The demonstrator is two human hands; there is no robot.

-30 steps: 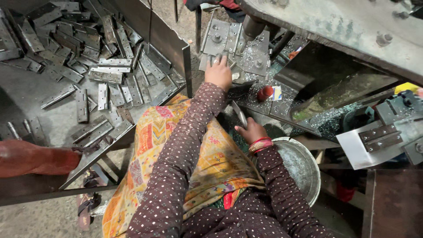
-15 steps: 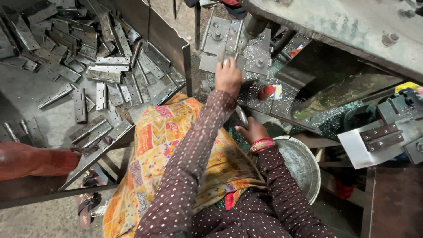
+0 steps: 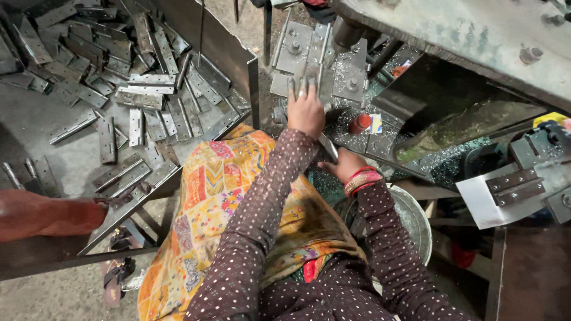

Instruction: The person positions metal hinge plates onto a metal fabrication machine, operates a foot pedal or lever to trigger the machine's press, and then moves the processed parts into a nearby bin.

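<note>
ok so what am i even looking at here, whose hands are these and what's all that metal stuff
This is one view from a camera worn on a person's head, looking down at their own arms in dotted sleeves. The left hand presses a flat metal piece against the grey plates of a workshop machine. The right hand, with red bangles, holds a thin metal strip. To the left, a tray holds a heap of metal hinges. A metal bowl sits below the right arm.
</note>
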